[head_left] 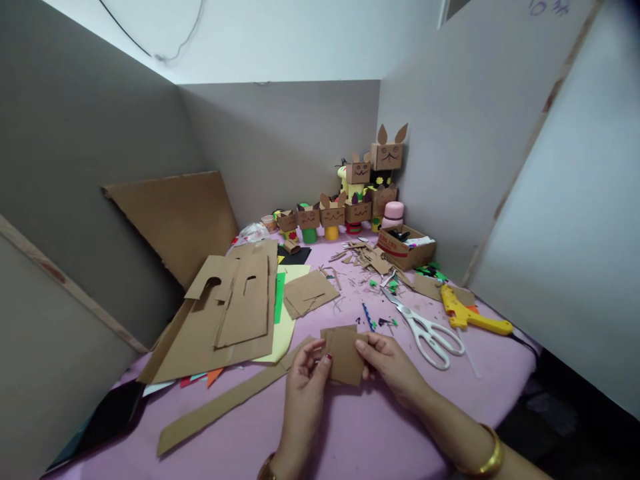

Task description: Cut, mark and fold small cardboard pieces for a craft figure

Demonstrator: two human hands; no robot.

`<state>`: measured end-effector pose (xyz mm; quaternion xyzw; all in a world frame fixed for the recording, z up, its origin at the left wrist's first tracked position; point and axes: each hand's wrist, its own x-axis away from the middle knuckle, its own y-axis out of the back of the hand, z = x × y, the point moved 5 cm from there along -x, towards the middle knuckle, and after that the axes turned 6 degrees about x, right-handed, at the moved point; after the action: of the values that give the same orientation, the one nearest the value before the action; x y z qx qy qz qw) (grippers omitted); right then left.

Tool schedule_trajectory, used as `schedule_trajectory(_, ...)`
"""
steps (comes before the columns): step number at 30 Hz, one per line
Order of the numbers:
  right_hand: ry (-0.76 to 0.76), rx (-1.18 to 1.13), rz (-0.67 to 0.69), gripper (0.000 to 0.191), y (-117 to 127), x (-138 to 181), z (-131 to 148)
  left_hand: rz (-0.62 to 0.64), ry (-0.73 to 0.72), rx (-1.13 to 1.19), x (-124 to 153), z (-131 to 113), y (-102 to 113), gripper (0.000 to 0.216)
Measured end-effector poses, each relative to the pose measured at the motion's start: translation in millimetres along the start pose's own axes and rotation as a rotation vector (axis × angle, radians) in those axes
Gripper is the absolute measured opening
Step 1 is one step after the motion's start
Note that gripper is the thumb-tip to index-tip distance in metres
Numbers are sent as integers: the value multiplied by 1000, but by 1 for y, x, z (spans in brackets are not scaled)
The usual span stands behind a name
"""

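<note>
Several small cardboard squares (347,360), loosely stacked and slightly out of line, are held above the table's near edge. My left hand (307,377) grips their left side, thumb on the front face. On the right side, my right hand (390,363) pinches them between thumb and fingers. A long cardboard strip (220,408) lies to the left of my left hand. White-handled scissors (423,330) rest open to the right, and a blue striped stick (369,317) lies just beyond my hands.
Cardboard sheets (245,300) are piled at left, near a dark phone-like slab (107,417). A yellow glue gun (470,313) lies at right. Cardboard scraps (367,257) and a small box (407,248) sit farther back. Cardboard animal figures (333,215) stand by the grey partition (285,140).
</note>
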<state>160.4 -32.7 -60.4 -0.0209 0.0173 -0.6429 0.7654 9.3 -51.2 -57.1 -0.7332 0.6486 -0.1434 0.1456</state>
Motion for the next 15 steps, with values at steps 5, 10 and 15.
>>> schedule_trajectory(5,17,-14,-105,42,8,-2,4,-90,-14,90,-3,-2,7,41)
schedule_trajectory(10,-15,3,-128,38,9,-2,3,-40,51,164,-2,-1,4,56)
schedule_trajectory(15,-6,32,-106,35,8,0,1,-33,50,145,-2,-3,3,34)
